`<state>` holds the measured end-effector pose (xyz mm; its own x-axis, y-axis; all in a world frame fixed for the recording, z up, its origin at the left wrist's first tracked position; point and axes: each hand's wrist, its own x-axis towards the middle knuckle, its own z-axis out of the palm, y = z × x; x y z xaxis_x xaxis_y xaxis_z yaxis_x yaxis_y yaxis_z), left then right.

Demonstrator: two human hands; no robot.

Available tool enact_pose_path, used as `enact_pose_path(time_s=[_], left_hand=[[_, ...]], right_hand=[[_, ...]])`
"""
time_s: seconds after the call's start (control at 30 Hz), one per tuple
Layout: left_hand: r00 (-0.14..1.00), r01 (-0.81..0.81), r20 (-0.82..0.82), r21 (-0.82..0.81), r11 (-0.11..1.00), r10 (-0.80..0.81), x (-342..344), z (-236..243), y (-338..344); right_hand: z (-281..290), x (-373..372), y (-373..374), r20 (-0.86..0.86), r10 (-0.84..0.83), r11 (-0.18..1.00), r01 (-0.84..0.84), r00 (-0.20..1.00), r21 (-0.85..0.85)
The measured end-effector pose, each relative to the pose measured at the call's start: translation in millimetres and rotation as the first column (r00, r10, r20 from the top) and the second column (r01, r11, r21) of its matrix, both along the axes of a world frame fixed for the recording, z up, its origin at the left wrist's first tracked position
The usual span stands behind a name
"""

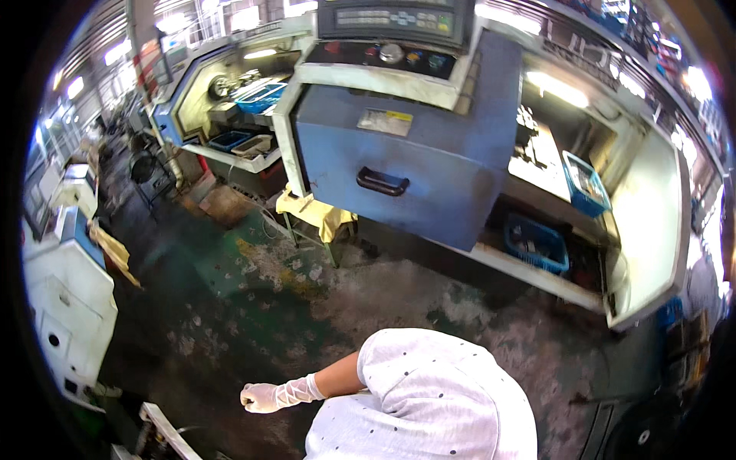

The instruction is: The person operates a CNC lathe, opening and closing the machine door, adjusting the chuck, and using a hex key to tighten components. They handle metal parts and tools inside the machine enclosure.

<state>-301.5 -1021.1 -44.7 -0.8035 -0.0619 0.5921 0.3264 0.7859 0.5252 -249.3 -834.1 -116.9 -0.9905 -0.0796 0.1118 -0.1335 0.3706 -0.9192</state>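
Observation:
My right hand [261,397], in a thin whitish glove wrinkled around the wrist, reaches out toward the left at the lower middle of the view. Its fingers are curled into a loose fist, with nothing visible in them. Bare forearm shows between the glove and a short pale sleeve [429,364] with small dark dots. Floor lies below the hand, and it touches no object. The nearest thing is a pale metal bar [165,431] at the lower left. My left hand does not appear.
A blue-grey machine [399,153] with a black handle [382,182] and control panel [391,52] stands ahead. To its right an open bay holds blue baskets [535,244]. A yellow-covered stool [314,213] stands by it. Another machine [230,100] is far left, a white cabinet [65,307] nearer left.

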Motion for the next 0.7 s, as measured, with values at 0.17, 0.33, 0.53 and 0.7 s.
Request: enact_pose_path(time_s=[0.17, 0.33, 0.53, 0.7], left_hand=[[0.980, 0.186, -0.073, 0.002, 0.983, -0.186, -25, 10, 50], [0.929, 0.345, -0.140, -0.013, 0.939, -0.343, -38, 23, 87], [0.846, 0.502, -0.197, -0.013, 0.865, -0.495, -27, 33, 138], [0.787, 0.583, -0.224, -0.037, 0.812, -0.575, -17, 38, 168]], right_hand=[[8, -8, 18, -0.050, -0.205, 0.978, 0.203, 0.977, -0.050], [13, 16, 44, -0.003, -0.519, 0.849, 0.515, 0.855, -0.117], [2, 79, 81, 0.120, -0.744, 0.647, 0.754, 0.657, -0.114], [-1, 114, 108, 0.114, -0.850, 0.499, 0.856, 0.514, -0.134]])
